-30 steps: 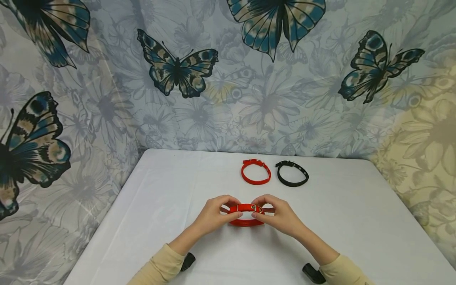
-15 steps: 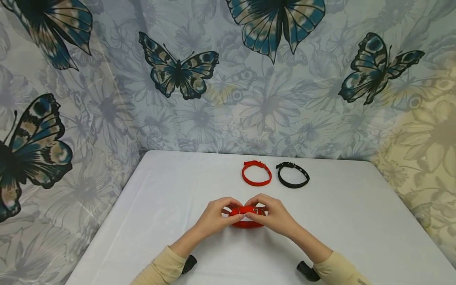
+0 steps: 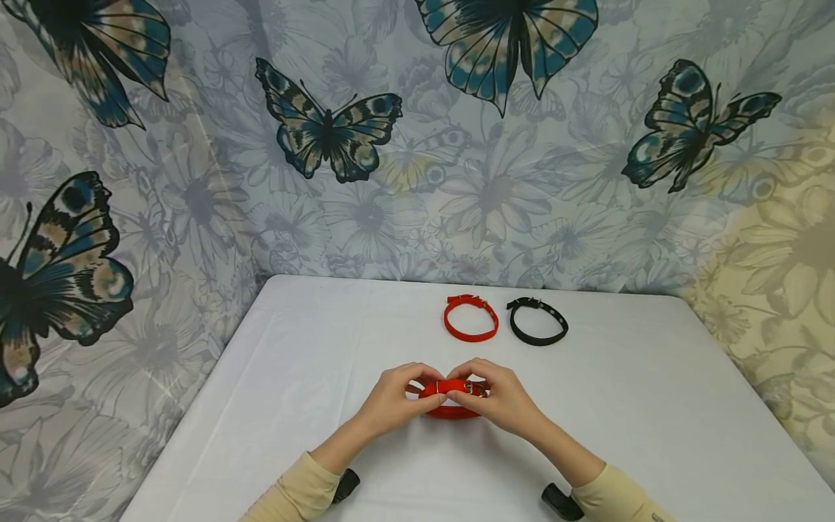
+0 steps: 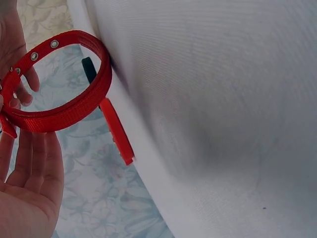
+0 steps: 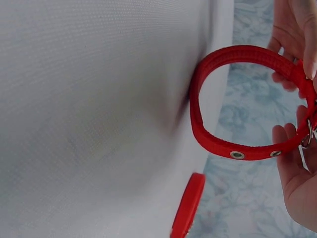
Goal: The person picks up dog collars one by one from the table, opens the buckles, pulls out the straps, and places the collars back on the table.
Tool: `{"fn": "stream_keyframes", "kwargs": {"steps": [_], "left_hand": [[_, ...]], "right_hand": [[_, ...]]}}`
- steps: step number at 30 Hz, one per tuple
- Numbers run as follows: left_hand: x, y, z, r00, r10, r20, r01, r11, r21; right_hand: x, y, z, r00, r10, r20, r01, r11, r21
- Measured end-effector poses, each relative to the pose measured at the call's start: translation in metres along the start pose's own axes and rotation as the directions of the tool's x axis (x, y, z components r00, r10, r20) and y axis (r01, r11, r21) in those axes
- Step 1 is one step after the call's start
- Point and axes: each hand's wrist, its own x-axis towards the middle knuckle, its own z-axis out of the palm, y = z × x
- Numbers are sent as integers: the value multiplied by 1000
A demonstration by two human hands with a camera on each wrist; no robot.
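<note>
A red buckled pet collar forms a loop between both hands, its lower edge at the white cloth. In the head view my left hand pinches the collar's left part between thumb and fingers. My right hand pinches it just left of the metal buckle, and the two thumb tips nearly meet. Metal eyelets and a D-ring show on the collar in the right wrist view. The left wrist view shows the same collar with the left hand beneath it; its buckle is cut off there.
Farther back on the white table lie a second red collar and a black collar, both buckled into loops. A butterfly-patterned cloth hangs behind the table. Black wrist devices show near both sleeves.
Over the last second my right hand has slid left along the collar, bringing its thumb close to the left thumb. The left hand keeps its hold. Between the last two frames almost nothing moves.
</note>
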Motion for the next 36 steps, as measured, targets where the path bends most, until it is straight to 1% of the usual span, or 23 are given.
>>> {"fn": "stream_keyframes", "kwargs": {"steps": [3, 11, 18, 19, 20, 23, 25, 26, 27, 30, 32, 34, 36], "left_hand": [[0, -1, 0, 1000, 1, -1, -1, 1000, -5], [-1, -2, 0, 1000, 4, -4, -4, 1000, -4], [-2, -3, 0, 1000, -10, -9, 9, 999, -32], [-2, -4, 1, 1000, -17, -12, 16, 999, -37], [-2, 1, 0, 1000, -17, -15, 16, 999, -42], [-3, 0, 1, 999, -21, -26, 19, 998, -56], [-3, 5, 0, 999, -29, -33, 26, 998, -61], [-3, 8, -1, 999, -24, -36, 22, 998, -63], [-3, 7, 0, 999, -27, -37, 25, 997, -67], [-4, 22, -4, 999, -30, -32, 28, 997, -78], [-4, 28, -7, 999, -30, -23, 28, 996, -90], [-4, 30, -8, 999, -31, -19, 29, 995, -97], [-4, 31, -9, 999, -30, -18, 28, 995, -100]], "right_hand": [[0, 1, 0, 1000, -7, -8, 7, 1000, 3], [-1, -1, -2, 1000, 7, 2, -7, 1000, 18], [-2, -2, -1, 1000, 6, -30, -6, 1000, 18], [-3, -6, -1, 999, 10, -34, -9, 1000, 22], [-3, -11, -2, 999, 9, -38, -8, 1000, 29], [-3, -26, -4, 999, 6, -46, -3, 999, 54], [-3, -37, -5, 999, 24, -43, -21, 997, 76], [-3, -38, -5, 999, 27, -40, -24, 996, 88], [-3, -37, -5, 999, 34, -38, -30, 995, 99], [-4, -37, -5, 997, 66, -29, -62, 990, 130], [-4, -36, -5, 996, 81, -25, -76, 987, 143], [-4, -32, -4, 995, 96, -24, -91, 984, 154], [-5, -23, -1, 994, 108, -27, -102, 982, 161]]}}
